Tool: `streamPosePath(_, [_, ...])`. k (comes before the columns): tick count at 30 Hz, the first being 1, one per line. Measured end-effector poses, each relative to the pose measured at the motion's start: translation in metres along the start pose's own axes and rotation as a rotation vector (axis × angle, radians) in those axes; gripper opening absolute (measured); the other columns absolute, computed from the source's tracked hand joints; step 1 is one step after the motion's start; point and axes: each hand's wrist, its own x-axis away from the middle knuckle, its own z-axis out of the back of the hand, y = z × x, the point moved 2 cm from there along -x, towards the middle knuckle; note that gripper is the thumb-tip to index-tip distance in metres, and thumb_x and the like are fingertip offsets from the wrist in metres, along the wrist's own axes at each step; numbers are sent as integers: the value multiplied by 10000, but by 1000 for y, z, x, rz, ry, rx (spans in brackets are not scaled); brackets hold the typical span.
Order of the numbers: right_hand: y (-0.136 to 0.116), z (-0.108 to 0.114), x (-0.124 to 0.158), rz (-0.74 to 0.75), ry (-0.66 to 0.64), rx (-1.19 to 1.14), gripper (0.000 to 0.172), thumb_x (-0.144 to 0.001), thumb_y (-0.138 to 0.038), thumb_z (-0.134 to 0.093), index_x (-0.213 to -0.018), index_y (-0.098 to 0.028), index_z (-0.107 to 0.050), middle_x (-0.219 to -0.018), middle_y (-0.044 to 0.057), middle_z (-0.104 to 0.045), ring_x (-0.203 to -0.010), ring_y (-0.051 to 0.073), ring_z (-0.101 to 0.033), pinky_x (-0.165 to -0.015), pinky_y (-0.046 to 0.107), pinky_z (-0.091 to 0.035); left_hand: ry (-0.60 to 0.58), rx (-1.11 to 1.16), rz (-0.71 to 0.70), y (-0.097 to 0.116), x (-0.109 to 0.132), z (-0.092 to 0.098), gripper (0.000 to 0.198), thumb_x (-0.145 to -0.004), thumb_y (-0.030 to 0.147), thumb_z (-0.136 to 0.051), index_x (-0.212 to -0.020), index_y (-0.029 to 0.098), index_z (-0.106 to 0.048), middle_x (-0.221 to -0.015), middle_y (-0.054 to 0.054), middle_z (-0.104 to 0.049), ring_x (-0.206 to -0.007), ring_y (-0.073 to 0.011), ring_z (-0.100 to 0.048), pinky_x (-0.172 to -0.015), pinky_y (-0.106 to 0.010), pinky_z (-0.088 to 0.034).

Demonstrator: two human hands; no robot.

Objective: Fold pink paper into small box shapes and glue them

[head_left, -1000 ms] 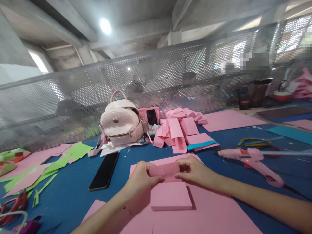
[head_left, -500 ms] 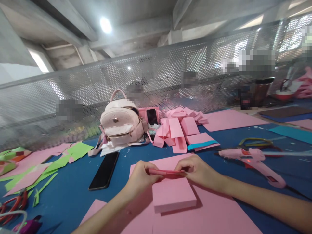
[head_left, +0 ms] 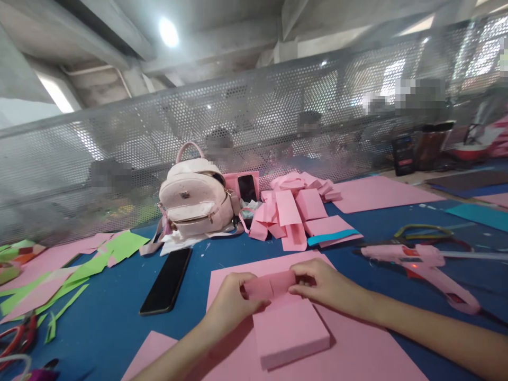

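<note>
Between my hands is a pink paper box (head_left: 291, 330) with a raised flap (head_left: 273, 284) along its far side. My left hand (head_left: 233, 300) pinches the flap's left end between thumb and fingers. At the right end, my right hand (head_left: 317, 283) grips the same flap, thumb toward me. The flap stands up with its inner face showing, and a slit or seam runs near its middle. Beneath the box lies a large pink paper sheet (head_left: 357, 349) on the blue tabletop. My fingertips behind the flap are hidden.
A black phone (head_left: 166, 281) lies left of the sheet. To the right rests a pink glue gun (head_left: 424, 270) beside yellow-handled pliers (head_left: 423, 232). A pale backpack (head_left: 198, 201) and folded pink paper pieces (head_left: 291, 211) stand behind. Green scraps (head_left: 119, 254) and red-handled pliers (head_left: 16, 338) are at left.
The flap has tilted, so its inner face now shows rather than its thin edge. The box has shifted slightly right and toward me in view. Both hands keep their hold.
</note>
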Motion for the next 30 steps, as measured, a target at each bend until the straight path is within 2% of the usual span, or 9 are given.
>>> streamPosePath(5, [5,-3,-3,34,16,43,275,-784,-191,-673,-639,-201,-439,-736,-11,-508,-678,160,-484,-613,264,-347,27,-105,-24,-7,-4,1,192,-645,147,-798,-588,159,-615,-670,13,-562,-719,-174,-492,-680,-285,-317])
streamPosePath(10, [10,-4,-6,107,15,40,171,-704,-32,-527,-648,-193,-518,-723,-6,-504,-679,162,-498,-602,259,-344,-37,-111,-68,-12,-10,1,224,-683,141,-836,-569,172,-647,-691,19,-609,-779,-185,-550,-789,-311,-318])
streamPosePath(14, [13,-5,-5,103,-7,17,317,-613,38,-459,-721,-187,-655,-750,3,-548,-730,163,-550,-638,253,-372,-47,-122,-67,-12,-10,0,182,-684,128,-859,-590,183,-713,-689,14,-642,-788,-189,-569,-817,-328,-310])
streamPosePath(17, [12,-3,-4,107,4,-2,272,-695,8,-504,-731,-193,-684,-742,3,-558,-714,161,-549,-632,257,-374,-49,-87,-73,-11,-11,3,177,-695,152,-849,-578,178,-718,-679,0,-639,-775,-197,-571,-806,-333,-338])
streamPosePath(20, [10,3,-5,49,111,-72,129,-819,-152,-603,-716,-192,-669,-742,5,-561,-685,161,-539,-610,265,-383,-56,188,-69,-12,-13,10,108,-789,279,-783,-756,176,-772,-775,-33,-686,-787,-205,-615,-782,-322,-422])
streamPosePath(23, [12,7,-6,-39,228,-265,167,-878,-322,-626,-770,-197,-650,-732,-6,-569,-609,147,-542,-557,261,-404,-151,559,-95,-9,-12,14,406,-791,441,-794,-1128,222,-738,-1072,-77,-729,-987,-254,-666,-862,-338,-493])
streamPosePath(25, [15,6,-7,-76,245,-381,201,-877,-382,-644,-802,-196,-642,-709,-16,-576,-569,142,-554,-544,262,-431,-263,685,-154,-4,-9,14,567,-737,463,-848,-1240,253,-692,-1238,-92,-695,-1133,-295,-645,-951,-372,-495])
streamPosePath(27, [16,5,-6,-78,247,-435,202,-850,-385,-683,-805,-191,-649,-710,-14,-591,-590,149,-583,-571,269,-464,-338,708,-208,2,-4,11,664,-695,457,-885,-1290,255,-671,-1375,-111,-630,-1275,-347,-574,-1053,-430,-455])
streamPosePath(30, [12,2,-4,-36,231,-441,99,-821,-279,-679,-802,-184,-698,-776,7,-630,-676,161,-620,-619,266,-492,-346,660,-239,6,4,7,872,-637,500,-908,-1413,287,-572,-1554,-120,-464,-1446,-393,-393,-1173,-520,-333])
